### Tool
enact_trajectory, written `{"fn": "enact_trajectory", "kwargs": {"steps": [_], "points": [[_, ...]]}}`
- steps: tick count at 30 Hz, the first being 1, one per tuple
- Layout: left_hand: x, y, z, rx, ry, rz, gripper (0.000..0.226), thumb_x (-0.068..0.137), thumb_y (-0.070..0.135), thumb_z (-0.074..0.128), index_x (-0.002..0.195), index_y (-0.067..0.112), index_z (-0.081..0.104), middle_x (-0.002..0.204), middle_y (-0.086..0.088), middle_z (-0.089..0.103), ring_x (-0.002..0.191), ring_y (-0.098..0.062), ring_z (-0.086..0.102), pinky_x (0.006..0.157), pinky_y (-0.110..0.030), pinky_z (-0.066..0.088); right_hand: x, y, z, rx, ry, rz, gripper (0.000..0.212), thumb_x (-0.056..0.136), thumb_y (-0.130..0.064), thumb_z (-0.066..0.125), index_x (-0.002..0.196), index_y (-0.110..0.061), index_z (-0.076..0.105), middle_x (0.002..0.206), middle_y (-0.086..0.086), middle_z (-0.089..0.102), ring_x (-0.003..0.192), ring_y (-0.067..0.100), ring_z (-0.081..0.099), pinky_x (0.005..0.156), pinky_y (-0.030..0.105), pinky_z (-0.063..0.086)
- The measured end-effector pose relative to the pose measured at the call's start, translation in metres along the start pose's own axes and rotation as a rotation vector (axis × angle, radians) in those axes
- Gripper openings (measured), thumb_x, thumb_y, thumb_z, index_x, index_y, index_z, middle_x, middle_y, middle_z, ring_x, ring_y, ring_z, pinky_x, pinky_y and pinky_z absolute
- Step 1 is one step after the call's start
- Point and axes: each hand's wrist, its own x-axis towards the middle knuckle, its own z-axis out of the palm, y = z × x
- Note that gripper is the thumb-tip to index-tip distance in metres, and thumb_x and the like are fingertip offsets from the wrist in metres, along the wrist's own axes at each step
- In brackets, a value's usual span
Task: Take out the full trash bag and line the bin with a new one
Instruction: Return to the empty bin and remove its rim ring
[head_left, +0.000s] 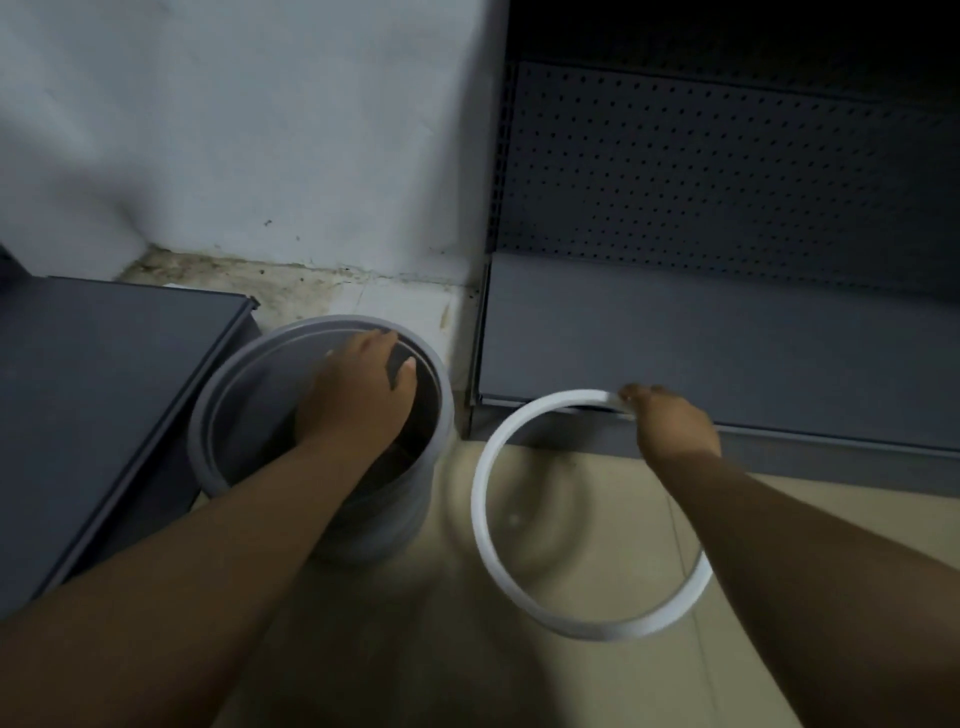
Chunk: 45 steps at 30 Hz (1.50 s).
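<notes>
The bin (200, 426) is a grey round container standing upright on the floor (415, 649), in the corner between a low dark grey cabinet (104, 389) on its left and the white wall (260, 130) behind it. Its top is open. Dark material (426, 410) shows inside along the right inner wall; whether this is a bag cannot be determined.

The left hand (358, 389) is inside the mouth of the bin, back of the hand upward, fingers pointing toward the far rim and the thumb spread to the right. The fingertips lie at the far inner edge. The state of this grip cannot be determined: the palm side is hidden. The left forearm runs from the lower left corner up over the near rim.

The white ring (480, 504) is off the bin, to its right and apart from it, above the floor. The right hand (670, 421) has its grip closed on the far arc of the ring, fingers pinching the band from above. The right forearm crosses over the right side of the ring.

Behind the ring stands a dark shelf unit (727, 353) with a perforated back panel (727, 182).
</notes>
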Motion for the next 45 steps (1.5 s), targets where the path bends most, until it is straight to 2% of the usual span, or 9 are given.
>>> {"fn": "enact_trajectory", "kwargs": {"steps": [7, 13, 19, 25, 29, 34, 40, 43, 45], "points": [[-0.003, -0.016, 0.003, 0.073, 0.008, -0.017, 0.048, 0.095, 0.035, 0.041, 0.139, 0.015, 0.037, 0.147, -0.006, 0.036, 0.135, -0.026, 0.031, 0.11, -0.044, 0.027, -0.009, -0.011, 0.048, 0.045, -0.118, -0.002, 0.041, 0.097, -0.014, 0.033, 0.134, -0.027, 0.046, 0.139, 0.01, 0.049, 0.12, 0.034, 0.053, 0.099, 0.036, 0.041], [-0.006, -0.026, 0.004, 0.132, 0.004, -0.016, 0.049, 0.094, 0.037, 0.042, 0.138, 0.015, 0.039, 0.145, -0.007, 0.039, 0.134, -0.027, 0.034, 0.11, -0.044, 0.03, -0.008, -0.025, 0.071, 0.011, -0.147, -0.025, 0.044, 0.097, -0.011, 0.031, 0.135, -0.025, 0.047, 0.139, 0.009, 0.048, 0.121, 0.034, 0.052, 0.098, 0.036, 0.042], [0.0, -0.031, 0.001, 0.213, 0.024, -0.021, 0.048, 0.094, 0.04, 0.042, 0.135, 0.016, 0.042, 0.142, -0.007, 0.044, 0.13, -0.028, 0.037, 0.108, -0.044, 0.029, -0.002, -0.034, 0.081, -0.107, -0.193, -0.053, 0.051, 0.096, -0.006, 0.03, 0.144, -0.022, 0.036, 0.137, 0.012, 0.05, 0.124, 0.033, 0.047, 0.1, 0.039, 0.044], [0.007, -0.04, -0.002, 0.258, 0.024, -0.026, 0.049, 0.092, 0.043, 0.041, 0.134, 0.017, 0.044, 0.141, -0.008, 0.044, 0.13, -0.03, 0.037, 0.107, -0.047, 0.03, -0.005, -0.051, 0.079, -0.194, -0.091, -0.123, 0.037, 0.094, -0.013, 0.042, 0.13, -0.02, 0.05, 0.127, 0.006, 0.057, 0.119, 0.029, 0.05, 0.09, 0.036, 0.045], [0.013, -0.045, -0.008, 0.254, 0.044, -0.007, 0.048, 0.092, 0.041, 0.043, 0.131, 0.013, 0.047, 0.139, -0.01, 0.047, 0.128, -0.031, 0.04, 0.109, -0.046, 0.03, -0.007, -0.065, 0.066, -0.166, -0.026, -0.157, 0.034, 0.093, -0.014, 0.044, 0.125, -0.018, 0.054, 0.127, 0.006, 0.057, 0.118, 0.028, 0.05, 0.091, 0.034, 0.044], [0.015, -0.031, -0.046, 0.225, 0.038, -0.032, 0.046, 0.093, 0.039, 0.044, 0.128, 0.011, 0.051, 0.136, -0.011, 0.051, 0.122, -0.032, 0.046, 0.108, -0.043, 0.031, -0.018, -0.093, 0.012, -0.132, -0.025, -0.185, 0.038, 0.094, -0.015, 0.043, 0.13, -0.02, 0.052, 0.128, 0.005, 0.057, 0.119, 0.028, 0.049, 0.089, 0.036, 0.044], [0.008, 0.013, -0.149, 0.237, 0.009, -0.064, 0.041, 0.093, 0.035, 0.044, 0.125, 0.011, 0.054, 0.132, -0.01, 0.054, 0.119, -0.032, 0.048, 0.112, -0.041, 0.023, -0.042, -0.142, -0.11, -0.155, -0.097, -0.259, 0.036, 0.095, -0.016, 0.042, 0.13, -0.019, 0.051, 0.131, 0.005, 0.054, 0.121, 0.028, 0.048, 0.094, 0.037, 0.042], [0.003, 0.042, -0.216, 0.23, 0.031, -0.082, 0.035, 0.091, 0.034, 0.045, 0.108, 0.008, 0.06, 0.115, -0.013, 0.061, 0.102, -0.034, 0.054, 0.107, -0.045, 0.032, -0.054, -0.17, -0.184, -0.124, -0.113, -0.292, 0.038, 0.096, -0.018, 0.043, 0.133, -0.02, 0.048, 0.135, 0.005, 0.052, 0.124, 0.028, 0.045, 0.097, 0.037, 0.041], [-0.002, 0.064, -0.266, 0.238, 0.039, -0.093, 0.036, 0.091, 0.037, 0.043, 0.109, 0.01, 0.06, 0.112, -0.011, 0.063, 0.099, -0.033, 0.056, 0.102, -0.045, 0.037, -0.062, -0.19, -0.238, -0.107, -0.114, -0.322, 0.037, 0.096, -0.019, 0.044, 0.133, -0.019, 0.048, 0.135, 0.005, 0.051, 0.125, 0.028, 0.045, 0.096, 0.037, 0.041]]}}
